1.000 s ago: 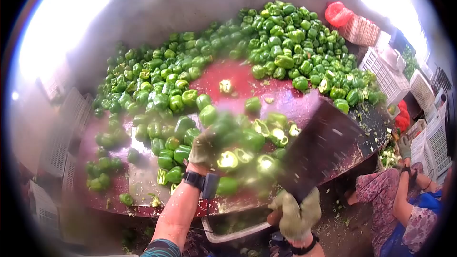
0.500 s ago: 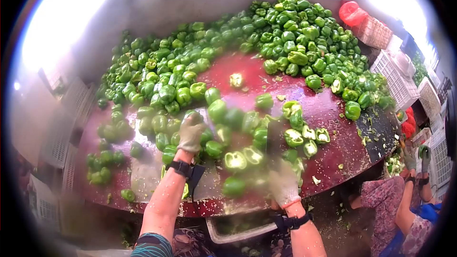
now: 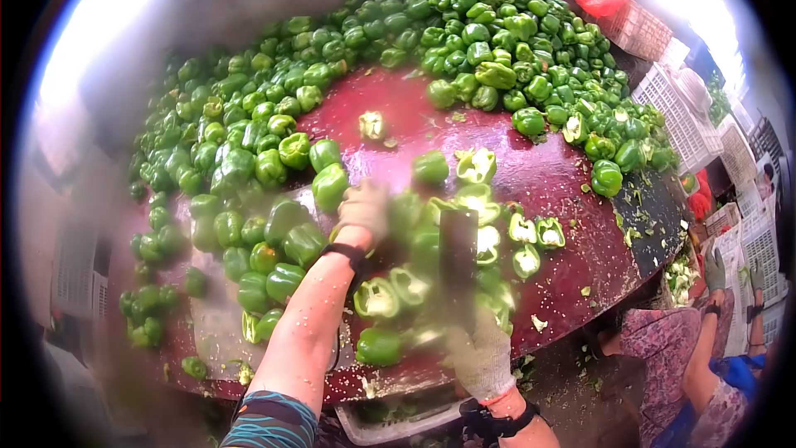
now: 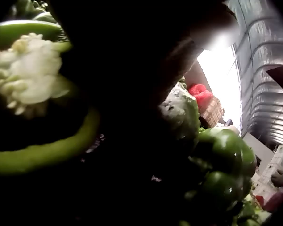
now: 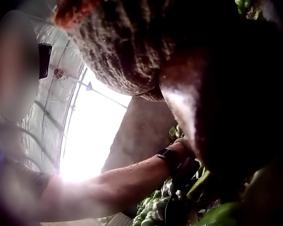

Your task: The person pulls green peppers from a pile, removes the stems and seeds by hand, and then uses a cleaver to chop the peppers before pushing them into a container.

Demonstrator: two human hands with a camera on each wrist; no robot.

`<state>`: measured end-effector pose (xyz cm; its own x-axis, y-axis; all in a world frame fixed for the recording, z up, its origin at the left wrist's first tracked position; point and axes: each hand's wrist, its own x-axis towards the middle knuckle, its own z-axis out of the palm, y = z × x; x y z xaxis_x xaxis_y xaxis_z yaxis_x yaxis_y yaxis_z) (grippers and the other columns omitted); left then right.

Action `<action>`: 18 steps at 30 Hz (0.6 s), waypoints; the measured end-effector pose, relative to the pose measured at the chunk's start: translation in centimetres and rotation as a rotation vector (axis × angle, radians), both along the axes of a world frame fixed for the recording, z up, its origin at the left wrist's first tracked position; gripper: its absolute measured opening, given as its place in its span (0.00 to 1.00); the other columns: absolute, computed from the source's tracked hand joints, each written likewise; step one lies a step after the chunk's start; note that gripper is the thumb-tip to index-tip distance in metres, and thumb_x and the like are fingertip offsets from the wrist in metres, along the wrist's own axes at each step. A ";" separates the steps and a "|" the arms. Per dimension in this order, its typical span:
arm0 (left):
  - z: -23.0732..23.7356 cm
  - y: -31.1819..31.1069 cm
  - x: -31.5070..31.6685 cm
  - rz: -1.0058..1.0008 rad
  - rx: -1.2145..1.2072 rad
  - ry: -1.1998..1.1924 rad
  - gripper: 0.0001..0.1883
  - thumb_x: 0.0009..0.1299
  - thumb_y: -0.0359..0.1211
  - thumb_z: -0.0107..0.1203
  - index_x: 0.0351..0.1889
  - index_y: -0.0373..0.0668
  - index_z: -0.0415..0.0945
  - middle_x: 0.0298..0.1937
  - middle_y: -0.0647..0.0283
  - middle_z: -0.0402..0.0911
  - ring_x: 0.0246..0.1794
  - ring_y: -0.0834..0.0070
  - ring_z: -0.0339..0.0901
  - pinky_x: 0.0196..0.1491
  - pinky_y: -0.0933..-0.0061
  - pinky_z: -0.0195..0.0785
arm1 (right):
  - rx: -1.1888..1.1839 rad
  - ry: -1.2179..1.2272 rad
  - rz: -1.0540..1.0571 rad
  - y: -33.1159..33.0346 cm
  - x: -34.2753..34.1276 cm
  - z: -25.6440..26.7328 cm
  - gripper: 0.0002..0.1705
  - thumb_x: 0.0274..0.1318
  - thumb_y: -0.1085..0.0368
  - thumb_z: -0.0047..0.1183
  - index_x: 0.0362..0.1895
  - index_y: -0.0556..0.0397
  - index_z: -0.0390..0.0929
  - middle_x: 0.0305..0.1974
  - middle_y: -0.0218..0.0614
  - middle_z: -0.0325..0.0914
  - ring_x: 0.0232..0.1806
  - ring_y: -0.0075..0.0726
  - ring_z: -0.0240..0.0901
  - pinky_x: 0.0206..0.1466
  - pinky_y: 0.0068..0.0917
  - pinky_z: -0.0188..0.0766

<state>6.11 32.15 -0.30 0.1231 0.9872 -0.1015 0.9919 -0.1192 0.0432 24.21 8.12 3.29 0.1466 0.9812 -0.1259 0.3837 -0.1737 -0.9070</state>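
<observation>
My gloved right hand grips a cleaver, its dark blade seen nearly edge-on over the chopped peppers. The right wrist view shows the knitted glove around the handle. My gloved left hand is left of the blade, among green bell peppers. One whole pepper lies at its left, and blurred green shows at its right. I cannot tell whether its fingers hold a pepper. A cut pepper with seeds fills the left of the left wrist view; a whole pepper shows right.
A large heap of bell peppers spreads across the back of the red table. Cut halves lie right of the blade. A tub sits below the front edge. Another person's hand and white crates are at right.
The cleaver blade has swung from broad and tilted right to upright, edge-on. My left hand has reached toward the peppers at left, then moved right toward the blade. The head view has shifted.
</observation>
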 end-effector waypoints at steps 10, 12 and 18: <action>4.6 -8.0 -3.3 -0.089 -0.265 -2.003 0.30 0.62 0.19 0.51 0.65 0.35 0.63 0.44 0.58 0.81 0.38 0.72 0.80 0.44 0.72 0.77 | 0.271 -0.032 -0.027 -2.3 -0.9 2.2 0.15 0.60 0.72 0.50 0.52 0.63 0.72 0.29 0.37 0.80 0.25 0.25 0.78 0.28 0.25 0.77; 4.9 -9.2 -2.5 -0.052 -0.467 -2.239 0.27 0.63 0.22 0.53 0.63 0.35 0.66 0.49 0.57 0.81 0.46 0.68 0.81 0.51 0.68 0.78 | 0.360 -0.042 -0.044 -3.4 -1.2 4.7 0.15 0.62 0.69 0.50 0.51 0.63 0.72 0.28 0.36 0.80 0.24 0.25 0.77 0.27 0.25 0.76; 7.4 -14.1 0.5 -0.058 -0.331 -2.200 0.34 0.65 0.24 0.54 0.70 0.31 0.55 0.64 0.50 0.69 0.62 0.61 0.71 0.67 0.61 0.64 | 0.311 -0.545 0.198 -1.5 -2.0 4.8 0.13 0.61 0.65 0.48 0.49 0.56 0.74 0.45 0.47 0.78 0.39 0.47 0.76 0.43 0.37 0.75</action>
